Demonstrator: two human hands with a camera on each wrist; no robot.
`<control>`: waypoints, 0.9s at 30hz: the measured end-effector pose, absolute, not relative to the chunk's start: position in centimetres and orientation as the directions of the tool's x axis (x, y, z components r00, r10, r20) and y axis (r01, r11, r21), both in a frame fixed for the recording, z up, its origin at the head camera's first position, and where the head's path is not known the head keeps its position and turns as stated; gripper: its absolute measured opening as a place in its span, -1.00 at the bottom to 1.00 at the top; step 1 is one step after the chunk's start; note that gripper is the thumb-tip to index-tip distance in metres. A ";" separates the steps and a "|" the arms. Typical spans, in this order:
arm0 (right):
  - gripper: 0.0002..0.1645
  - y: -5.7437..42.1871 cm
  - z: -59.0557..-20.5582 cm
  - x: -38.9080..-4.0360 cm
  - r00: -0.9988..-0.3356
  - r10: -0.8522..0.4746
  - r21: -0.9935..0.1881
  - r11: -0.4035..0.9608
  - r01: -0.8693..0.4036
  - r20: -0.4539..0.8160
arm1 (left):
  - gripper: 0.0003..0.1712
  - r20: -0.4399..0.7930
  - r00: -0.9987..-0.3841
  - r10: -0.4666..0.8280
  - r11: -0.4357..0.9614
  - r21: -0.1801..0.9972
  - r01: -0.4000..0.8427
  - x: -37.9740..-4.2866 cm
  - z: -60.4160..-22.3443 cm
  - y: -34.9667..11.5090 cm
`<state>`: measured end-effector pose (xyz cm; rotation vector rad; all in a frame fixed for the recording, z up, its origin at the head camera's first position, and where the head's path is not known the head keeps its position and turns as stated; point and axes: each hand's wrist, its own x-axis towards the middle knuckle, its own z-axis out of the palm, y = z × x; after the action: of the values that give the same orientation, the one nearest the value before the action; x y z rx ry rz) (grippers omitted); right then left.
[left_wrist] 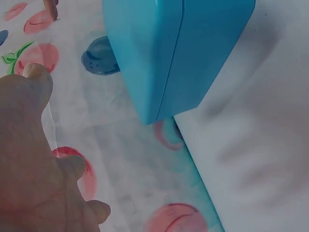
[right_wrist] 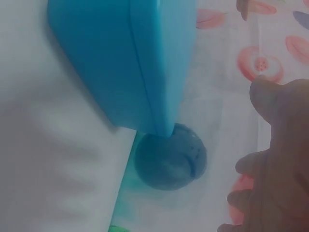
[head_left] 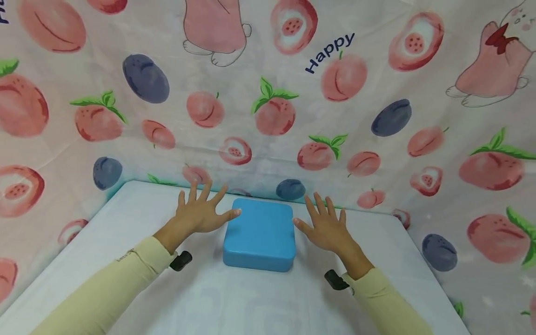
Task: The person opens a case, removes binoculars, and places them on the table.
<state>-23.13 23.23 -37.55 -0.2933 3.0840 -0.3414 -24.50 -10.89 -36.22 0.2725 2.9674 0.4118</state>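
Observation:
A blue lidded box (head_left: 260,232) with rounded corners sits on the white table. My left hand (head_left: 200,211) is raised at the box's left side with its fingers spread, the thumb appearing over the lid's left edge in the head view. On the other side my right hand (head_left: 326,228) is held up with fingers spread, its thumb near the box's right edge. Neither hand holds anything. In the left wrist view the box (left_wrist: 193,48) stands apart from the left hand (left_wrist: 38,159). The right wrist view likewise shows a gap between the box (right_wrist: 106,53) and the right hand (right_wrist: 280,159).
The white tabletop (head_left: 234,302) surrounds the box. A cloth (head_left: 259,51) printed with peaches, plums and rabbits hangs behind the table and along its sides. A dark wrist camera (head_left: 181,261) is on the left sleeve, another dark camera (head_left: 336,280) on the right.

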 end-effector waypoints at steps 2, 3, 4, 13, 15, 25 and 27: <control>0.06 23.2 -37.9 -23.1 -0.983 -0.184 -0.218 0.960 -0.176 -0.018 | 0.14 -0.110 -0.974 0.197 0.946 0.283 0.159 -24.4 -36.5 -10.9; 0.07 23.2 -38.1 -23.1 -0.983 -0.184 -0.221 0.960 -0.174 -0.024 | 0.14 -0.111 -0.974 0.196 0.947 0.281 0.158 -24.4 -36.7 -10.9; 0.06 23.1 -38.3 -23.1 -0.982 -0.185 -0.227 0.958 -0.175 -0.025 | 0.14 -0.111 -0.975 0.195 0.946 0.282 0.157 -24.4 -36.8 -10.9; 0.07 22.7 -38.7 -22.9 -0.984 -0.176 -0.255 0.953 -0.162 -0.034 | 0.15 -0.097 -0.971 0.218 0.936 0.302 0.180 -24.6 -37.6 -10.4; 0.07 22.7 -38.7 -22.8 -0.984 -0.176 -0.256 0.953 -0.162 -0.031 | 0.15 -0.091 -0.972 0.218 0.936 0.302 0.182 -24.6 -37.8 -10.3; 0.08 22.5 -39.6 -22.7 -0.985 -0.166 -0.314 0.938 -0.145 -0.039 | 0.16 -0.084 -0.970 0.228 0.928 0.319 0.191 -24.4 -38.9 -10.3; 0.09 22.3 -39.9 -22.6 -0.985 -0.164 -0.329 0.934 -0.141 -0.044 | 0.17 -0.087 -0.970 0.228 0.927 0.323 0.189 -24.3 -39.2 -10.3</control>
<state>-22.59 22.35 -39.89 -0.2384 3.0191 -0.5054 -24.32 -10.27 -39.24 0.3214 2.9631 0.4787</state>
